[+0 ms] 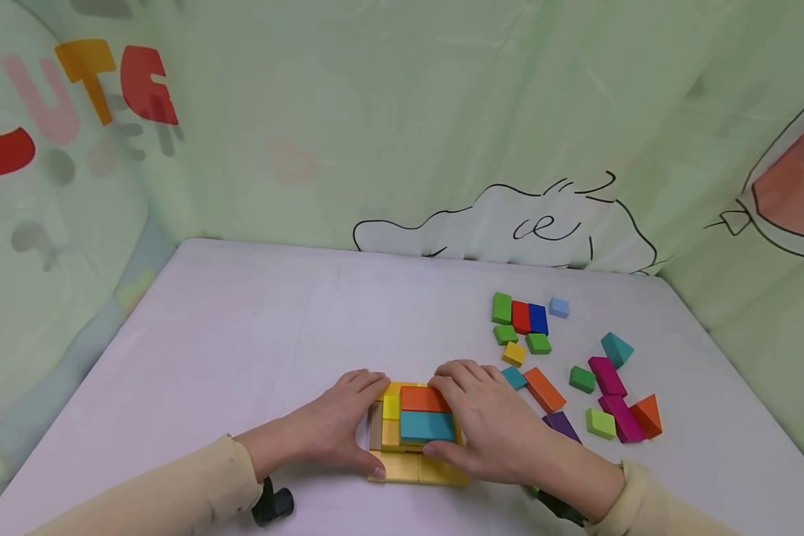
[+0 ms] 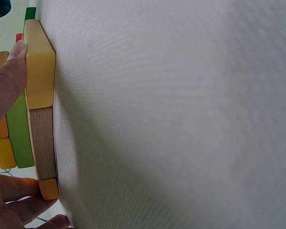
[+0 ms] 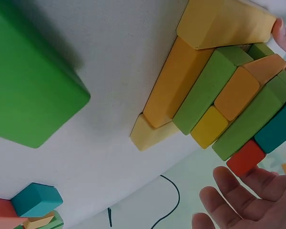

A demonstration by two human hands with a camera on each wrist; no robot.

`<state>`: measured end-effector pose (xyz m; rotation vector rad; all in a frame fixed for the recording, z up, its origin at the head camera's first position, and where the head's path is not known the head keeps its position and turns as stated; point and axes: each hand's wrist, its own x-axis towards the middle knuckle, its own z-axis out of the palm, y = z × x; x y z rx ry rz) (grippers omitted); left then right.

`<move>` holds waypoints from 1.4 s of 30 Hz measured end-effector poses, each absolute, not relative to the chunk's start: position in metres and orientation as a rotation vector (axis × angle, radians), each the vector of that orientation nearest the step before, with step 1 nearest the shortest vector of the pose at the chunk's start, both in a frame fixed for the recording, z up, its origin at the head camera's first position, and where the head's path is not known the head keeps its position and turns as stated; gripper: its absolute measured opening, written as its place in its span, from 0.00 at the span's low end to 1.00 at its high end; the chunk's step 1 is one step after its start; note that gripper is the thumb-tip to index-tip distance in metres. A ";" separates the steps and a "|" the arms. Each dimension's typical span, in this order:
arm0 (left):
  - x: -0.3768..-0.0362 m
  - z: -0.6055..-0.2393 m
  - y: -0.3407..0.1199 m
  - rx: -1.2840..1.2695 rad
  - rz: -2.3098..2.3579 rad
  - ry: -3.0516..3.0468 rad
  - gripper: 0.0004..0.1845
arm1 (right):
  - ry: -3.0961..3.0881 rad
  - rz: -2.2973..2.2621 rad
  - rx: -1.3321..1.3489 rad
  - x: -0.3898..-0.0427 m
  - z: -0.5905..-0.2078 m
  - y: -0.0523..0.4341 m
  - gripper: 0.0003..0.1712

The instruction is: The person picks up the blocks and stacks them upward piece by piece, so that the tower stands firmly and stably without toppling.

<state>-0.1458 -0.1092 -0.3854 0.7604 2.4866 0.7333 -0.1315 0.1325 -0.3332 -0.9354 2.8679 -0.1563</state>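
A layered stack of wooden toy blocks stands on the table, with yellow blocks (image 1: 398,467) along its front base. An orange-red block (image 1: 425,398) and a teal block (image 1: 427,426) lie side by side on top. My left hand (image 1: 338,424) holds the base at its left, thumb at the front, fingers at the back; the left wrist view shows a brown block (image 2: 42,143) between them. Around the upper right side, my right hand (image 1: 492,420) grips the top layer. Its fingertips touch the red block's end. Green blocks (image 3: 200,90) show in the layers below.
Loose blocks lie to the right, among them a red block (image 1: 520,317), a magenta block (image 1: 607,376), an orange triangular block (image 1: 647,417) and a purple block (image 1: 562,428). A large green block (image 3: 28,81) is close to the right wrist camera. A printed curtain (image 1: 409,126) hangs behind the table.
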 end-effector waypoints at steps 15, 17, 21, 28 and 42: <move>-0.145 -0.387 -0.110 0.765 0.732 2.486 0.60 | 2.866 -0.169 -0.917 -0.133 -0.334 0.132 0.40; -0.145 -0.388 -0.110 0.767 0.724 2.489 0.60 | 2.860 -0.170 -0.907 -0.133 -0.334 0.132 0.41; -0.145 -0.389 -0.110 0.761 0.710 2.495 0.60 | 2.844 -0.164 -0.903 -0.133 -0.334 0.132 0.43; -0.146 -0.386 -0.109 0.766 0.710 2.500 0.61 | 2.831 -0.118 -0.885 -0.133 -0.333 0.137 0.49; -0.146 -0.385 -0.109 0.766 0.722 2.502 0.61 | 2.807 -0.130 -0.823 -0.136 -0.333 0.139 0.46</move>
